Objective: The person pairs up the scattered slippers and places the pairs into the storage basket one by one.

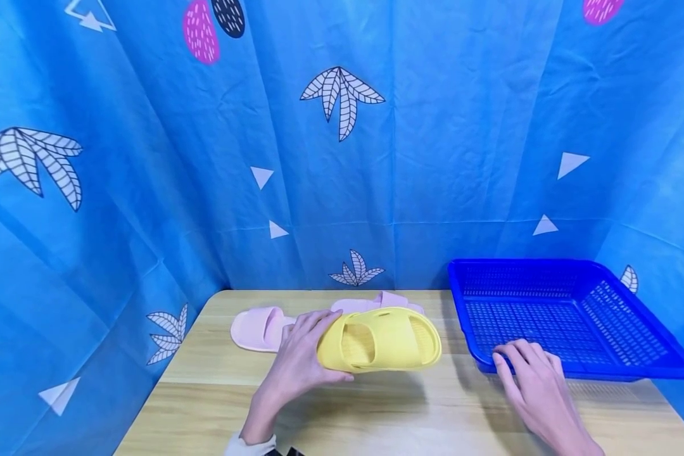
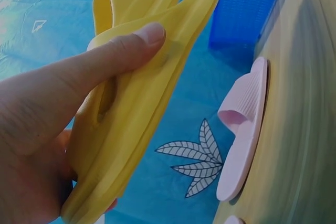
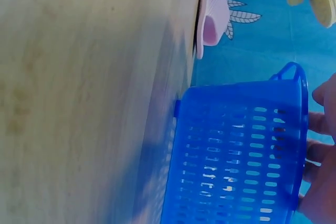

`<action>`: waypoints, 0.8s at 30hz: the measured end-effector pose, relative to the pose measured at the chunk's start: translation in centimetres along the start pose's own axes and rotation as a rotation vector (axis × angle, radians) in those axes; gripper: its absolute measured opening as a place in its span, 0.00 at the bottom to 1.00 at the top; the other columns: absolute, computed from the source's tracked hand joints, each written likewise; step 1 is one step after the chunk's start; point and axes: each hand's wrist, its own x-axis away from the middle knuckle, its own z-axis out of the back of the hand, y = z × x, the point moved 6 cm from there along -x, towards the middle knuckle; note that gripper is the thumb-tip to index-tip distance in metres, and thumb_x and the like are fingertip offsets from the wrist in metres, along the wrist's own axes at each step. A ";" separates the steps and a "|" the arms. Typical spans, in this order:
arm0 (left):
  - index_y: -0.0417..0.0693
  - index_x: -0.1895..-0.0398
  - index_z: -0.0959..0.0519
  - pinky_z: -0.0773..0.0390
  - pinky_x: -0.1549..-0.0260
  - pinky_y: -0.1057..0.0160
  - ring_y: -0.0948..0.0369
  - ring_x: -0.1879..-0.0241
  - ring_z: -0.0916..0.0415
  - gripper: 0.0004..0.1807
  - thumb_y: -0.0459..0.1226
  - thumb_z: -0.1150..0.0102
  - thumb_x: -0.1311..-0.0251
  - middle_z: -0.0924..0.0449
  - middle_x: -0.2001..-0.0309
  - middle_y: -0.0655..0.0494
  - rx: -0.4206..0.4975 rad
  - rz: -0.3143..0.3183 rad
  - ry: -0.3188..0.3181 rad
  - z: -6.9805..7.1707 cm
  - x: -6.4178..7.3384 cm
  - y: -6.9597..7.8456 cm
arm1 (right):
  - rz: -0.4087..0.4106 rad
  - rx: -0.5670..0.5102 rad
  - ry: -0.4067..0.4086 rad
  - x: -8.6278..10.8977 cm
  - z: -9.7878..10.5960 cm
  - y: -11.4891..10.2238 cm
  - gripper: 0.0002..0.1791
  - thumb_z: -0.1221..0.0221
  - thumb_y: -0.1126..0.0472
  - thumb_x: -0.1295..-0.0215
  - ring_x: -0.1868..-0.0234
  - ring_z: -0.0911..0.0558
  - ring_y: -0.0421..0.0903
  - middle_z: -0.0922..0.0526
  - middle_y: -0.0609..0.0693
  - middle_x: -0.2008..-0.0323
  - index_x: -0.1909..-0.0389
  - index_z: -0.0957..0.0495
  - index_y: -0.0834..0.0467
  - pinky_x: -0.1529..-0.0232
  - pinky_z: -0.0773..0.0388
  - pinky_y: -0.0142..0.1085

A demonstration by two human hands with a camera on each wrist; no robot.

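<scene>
Far left: one pink slipper point(image 1: 255, 329) lies on the wooden table point(image 1: 205, 405), just beside the left hand point(image 1: 296, 364) and partly hidden by it. The left hand is clamped on the yellow slipper point(image 1: 396, 345), thumb along its near side, fingers around the far side. The slipper hangs raised above the table, its toe opening to the right. Whether a second yellow one sits under it: cannot tell. Second pink slipper point(image 1: 350, 306) lies behind, partly covered. Farther right, the right hand point(image 1: 536, 386) rests on the near rim of the blue basket point(image 1: 604, 369), fingers relaxed and slightly bent.
</scene>
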 end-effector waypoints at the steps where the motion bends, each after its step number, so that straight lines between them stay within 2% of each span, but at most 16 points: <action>1: 0.54 0.27 0.28 0.31 0.50 0.48 0.50 0.39 0.29 0.63 0.62 0.14 0.75 0.24 0.36 0.53 0.000 0.005 0.001 -0.1 0.0 0.0 | 0.003 0.014 -0.002 0.0 0.0 0.0 0.04 0.39 0.63 0.32 0.57 0.24 0.50 0.19 0.48 0.61 0.61 0.17 0.55 0.58 0.35 0.54; 6: 0.55 0.27 0.28 0.31 0.50 0.49 0.50 0.38 0.29 0.63 0.64 0.16 0.74 0.25 0.35 0.53 -0.012 0.021 -0.007 -0.7 -0.2 0.0 | 0.022 0.057 -0.013 0.2 -0.3 0.0 0.04 0.40 0.62 0.32 0.60 0.24 0.50 0.19 0.47 0.63 0.63 0.17 0.55 0.60 0.33 0.53; 14: 0.57 0.26 0.30 0.31 0.49 0.48 0.49 0.36 0.30 0.63 0.63 0.15 0.73 0.26 0.32 0.52 0.037 0.050 -0.021 -1.7 -0.6 0.2 | 0.050 0.076 -0.012 0.2 -0.4 -0.1 0.06 0.43 0.62 0.31 0.61 0.25 0.52 0.19 0.48 0.64 0.65 0.17 0.56 0.60 0.32 0.54; 21: 0.56 0.26 0.30 0.29 0.45 0.41 0.47 0.35 0.31 0.62 0.62 0.15 0.71 0.27 0.32 0.51 0.067 0.090 -0.027 -2.5 -1.1 0.5 | 0.073 0.074 0.002 0.2 -0.4 0.0 0.08 0.45 0.61 0.31 0.61 0.25 0.52 0.20 0.49 0.65 0.66 0.18 0.56 0.60 0.31 0.53; 24: 0.58 0.25 0.30 0.29 0.45 0.38 0.46 0.35 0.31 0.62 0.65 0.17 0.70 0.27 0.32 0.52 0.074 0.104 -0.034 -2.9 -1.4 0.7 | 0.085 0.072 0.011 0.3 -0.4 0.0 0.08 0.46 0.61 0.30 0.63 0.26 0.52 0.21 0.48 0.66 0.68 0.19 0.55 0.62 0.32 0.52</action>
